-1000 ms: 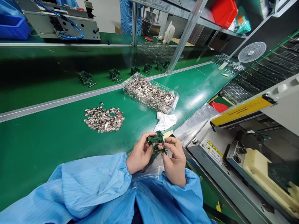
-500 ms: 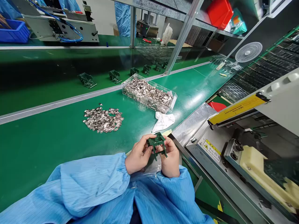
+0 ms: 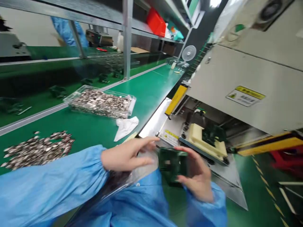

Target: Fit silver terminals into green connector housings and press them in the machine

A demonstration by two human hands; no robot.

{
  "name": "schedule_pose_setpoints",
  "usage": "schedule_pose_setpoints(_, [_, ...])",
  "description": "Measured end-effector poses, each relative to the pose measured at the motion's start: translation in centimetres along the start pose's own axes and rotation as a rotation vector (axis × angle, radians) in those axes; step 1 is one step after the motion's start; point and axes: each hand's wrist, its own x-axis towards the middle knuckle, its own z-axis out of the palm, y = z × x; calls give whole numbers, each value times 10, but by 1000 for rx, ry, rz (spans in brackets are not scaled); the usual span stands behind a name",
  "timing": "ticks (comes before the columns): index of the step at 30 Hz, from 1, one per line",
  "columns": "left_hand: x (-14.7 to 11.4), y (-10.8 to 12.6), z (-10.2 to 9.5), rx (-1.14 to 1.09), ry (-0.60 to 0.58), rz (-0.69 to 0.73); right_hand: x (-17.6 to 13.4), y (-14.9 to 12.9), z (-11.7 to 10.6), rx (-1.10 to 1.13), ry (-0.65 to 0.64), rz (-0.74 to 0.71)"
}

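- Fingers (image 3: 192,153) of the right hand (image 3: 201,178) grip the green part (image 3: 169,162) by its side, above the lap of the blue smock (image 3: 148,189), near the machine (image 3: 227,75).
- Left hand (image 3: 126,154) is spread just beside the part; blur hides any contact.
- Step in hand looks like handling this part off the table (image 3: 149,85).
- Next move likely calls for a steady right-hand pinch and careful orientation.

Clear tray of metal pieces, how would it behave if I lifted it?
The clear tray would probably feel heavy, being well filled with small metal pieces. Its straight edges suggest stiffness. Tilting might spill pieces, as the top looks uncovered.
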Motion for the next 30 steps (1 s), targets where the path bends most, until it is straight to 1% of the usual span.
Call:
schedule_pose_setpoints(1, [27, 1, 5, 54, 25, 69, -7, 2, -23, -36, 220, -4])
schedule_pose_setpoints(3, [84, 2, 25, 132, 86, 211, -20, 5, -64, -95, 680, -41])
schedule_pose_setpoints(4, [111, 3, 39, 156, 93, 260, -24, 6, -81, -114, 864, -65])
schedule_pose_setpoints(5, [137, 4, 53, 177, 91, 279, -27, 7, -96, -130, 1001, -79])
schedule_pose_setpoints(6, [160, 6, 66, 195, 76, 271, -29, 7, -108, -146, 1077, -74])
schedule_pose_setpoints(7, [180, 7, 79, 208, 46, 247, -29, 7, -118, -168, 1098, -51])
schedule_pose_setpoints(9, [210, 12, 97, 211, -42, 173, -27, 5, -131, -219, 1045, 10])
schedule_pose_setpoints(11, [224, 17, 104, 152, -97, 98, -19, 4, -139, -271, 941, 49])
schedule_pose_setpoints(12, [225, 19, 102, 97, -82, 67, -13, 4, -142, -296, 878, 58])
schedule_pose_setpoints(13, [222, 20, 98, 33, -38, 46, -5, 4, -144, -326, 815, 66])
schedule_pose_setpoints(15, [207, 19, 81, -85, 73, 37, 15, 5, -149, -407, 669, 94])
schedule_pose_setpoints(16, [194, 16, 70, -131, 104, 41, 26, 6, -151, -457, 583, 115])
schedule_pose_setpoints(17, [179, 13, 58, -164, 108, 37, 36, 8, -153, -507, 492, 142])
schedule_pose_setpoints(18, [161, 9, 45, -184, 88, 19, 46, 9, -155, -549, 404, 170])
schedule_pose_setpoints(20, [122, -3, 23, -198, 18, -59, 62, 11, -156, -587, 254, 206])
schedule_pose_setpoints(22, [87, -18, 9, -203, -25, -173, 69, 13, -154, -598, 191, 210])
schedule_pose_setpoints(24, [61, -35, 6, -223, -29, -281, 66, 14, -150, -655, 192, 205])
schedule_pose_setpoints(26, [50, -51, 10, -253, -8, -344, 51, 15, -148, -793, 258, 176])
schedule_pose_setpoints(28, [50, -63, 18, -267, 12, -366, 24, 19, -149, -952, 425, 160])
schedule_pose_setpoints(29, [53, -67, 21, -272, 11, -371, 6, 21, -152, -1015, 532, 184])
schedule_pose_setpoints(30, [58, -70, 24, -274, 0, -374, -14, 23, -157, -1050, 649, 254])
